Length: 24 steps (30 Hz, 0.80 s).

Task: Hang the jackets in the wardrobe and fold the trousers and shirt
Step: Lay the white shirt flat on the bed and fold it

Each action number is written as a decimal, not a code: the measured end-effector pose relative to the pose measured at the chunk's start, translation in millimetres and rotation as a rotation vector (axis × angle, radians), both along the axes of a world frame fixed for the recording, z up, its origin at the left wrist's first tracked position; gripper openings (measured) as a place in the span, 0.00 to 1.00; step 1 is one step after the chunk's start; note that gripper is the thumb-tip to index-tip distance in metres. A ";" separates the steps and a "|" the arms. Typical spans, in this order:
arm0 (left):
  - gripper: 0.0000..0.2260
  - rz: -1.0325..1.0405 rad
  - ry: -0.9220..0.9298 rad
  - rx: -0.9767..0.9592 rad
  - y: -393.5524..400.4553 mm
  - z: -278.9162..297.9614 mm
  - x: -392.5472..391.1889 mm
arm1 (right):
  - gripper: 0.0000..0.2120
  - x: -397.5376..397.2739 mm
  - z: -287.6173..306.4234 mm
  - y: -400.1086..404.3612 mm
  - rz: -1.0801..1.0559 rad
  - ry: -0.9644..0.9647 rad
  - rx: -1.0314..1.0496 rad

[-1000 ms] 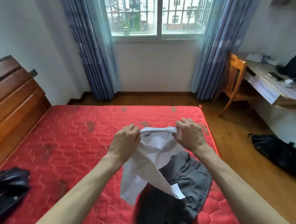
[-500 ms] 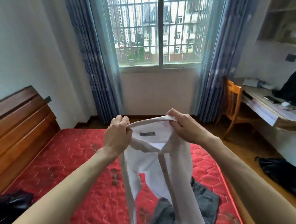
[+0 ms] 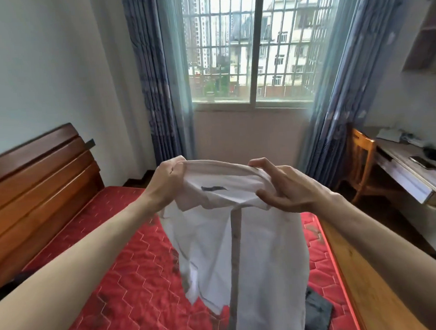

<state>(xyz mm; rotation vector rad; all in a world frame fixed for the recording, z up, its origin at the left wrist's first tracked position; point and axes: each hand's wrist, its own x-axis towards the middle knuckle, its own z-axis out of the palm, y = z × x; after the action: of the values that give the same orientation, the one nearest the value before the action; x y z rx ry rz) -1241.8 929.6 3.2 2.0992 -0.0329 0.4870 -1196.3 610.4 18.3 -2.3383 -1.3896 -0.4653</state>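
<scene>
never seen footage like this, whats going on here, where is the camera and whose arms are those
There is no machine here. The camera sits on a person's head, looking forward and down, so the two bare arms reaching in from the bottom are that person's own.

The left hand and the right hand each grip one end of the collar of a white shirt, holding it up so that it hangs open in the air.

Below it is a bed with a red quilted mattress and a wooden headboard. A piece of dark grey clothing lies on the mattress, mostly hidden behind the shirt.

Beyond are a barred window with blue curtains, and a wooden chair at a desk on the right.
</scene>
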 end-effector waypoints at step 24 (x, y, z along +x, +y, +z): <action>0.21 -0.348 -0.213 0.473 249.1 25.1 -36.8 | 0.24 -67.4 8.9 222.8 -0.126 -0.204 -0.042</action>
<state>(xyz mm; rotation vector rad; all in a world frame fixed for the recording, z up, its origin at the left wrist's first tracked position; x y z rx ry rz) -1278.6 1178.7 28.3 2.4181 -0.6845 0.5219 -1263.7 833.2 27.2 -2.4800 -1.3554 -0.7358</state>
